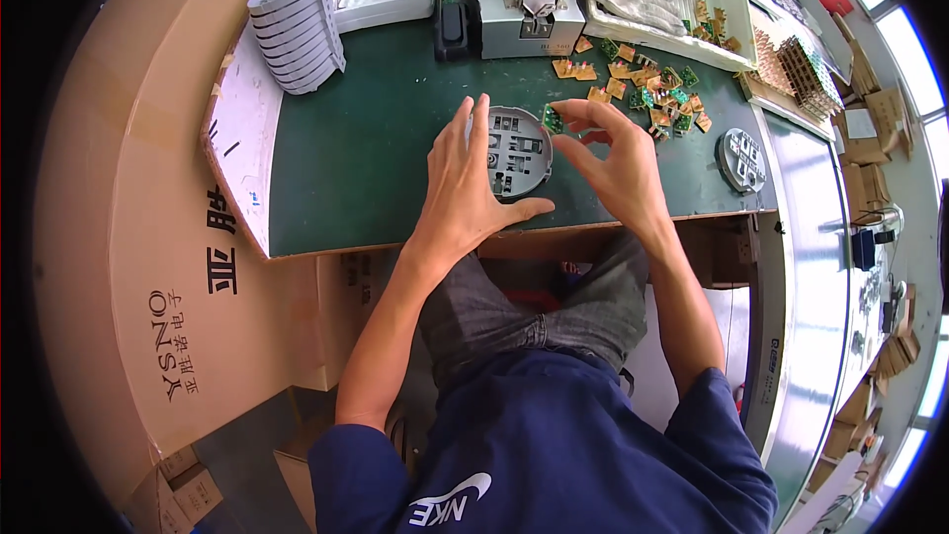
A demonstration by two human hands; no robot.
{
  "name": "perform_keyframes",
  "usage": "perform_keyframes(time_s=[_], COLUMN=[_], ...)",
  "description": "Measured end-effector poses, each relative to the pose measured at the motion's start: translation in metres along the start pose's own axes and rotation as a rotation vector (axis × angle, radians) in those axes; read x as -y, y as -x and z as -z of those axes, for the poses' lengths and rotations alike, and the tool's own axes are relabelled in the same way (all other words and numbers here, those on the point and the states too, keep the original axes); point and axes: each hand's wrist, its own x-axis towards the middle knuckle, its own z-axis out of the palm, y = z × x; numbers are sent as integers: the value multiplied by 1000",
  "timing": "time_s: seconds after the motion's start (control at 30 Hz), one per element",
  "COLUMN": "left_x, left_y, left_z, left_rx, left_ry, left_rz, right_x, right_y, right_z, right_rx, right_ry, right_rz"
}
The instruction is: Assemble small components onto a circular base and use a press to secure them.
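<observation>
My right hand [605,153] pinches one small green board [552,119] between thumb and fingers, just right of the nearer of two round grey housings, the middle housing [524,151]. My left hand [460,178] is open along its left rim, thumb spread at the near side, gripping nothing. The second housing [743,160] lies well to the right. Farther off is one pile of loose boards [638,84], too many overlapping to count. Two white containers stand far: the left tray [386,12] holds red-and-black parts; the right tray [736,56] holds work gloves [638,2] and more boards.
</observation>
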Motion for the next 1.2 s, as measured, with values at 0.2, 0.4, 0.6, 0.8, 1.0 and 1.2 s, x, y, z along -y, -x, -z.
perform_keyframes(time_s=[0.2,0.4,0.6,0.8,1.0,1.2], left_x=[5,3,6,5,-8,-9], left_y=[6,9,7,-1,-9,-11], left_z=[1,6,15,22,33,27], left_rx=[10,-53,-82,-218,-273,-317], left_ry=[69,80,52,389,356,299], left_rz=[32,40,-36,84,20,-59], right_x=[-4,-9,-8,4,2,-3], right_y=[-22,-37,-41,-43,-27,-19], right_z=[-17,-28,-34,-13,-8,-10], right_rx=[107,184,206,174,334,326], right_ry=[59,135,201,121,-346,-351], right_rz=[70,147,176,232,11,2])
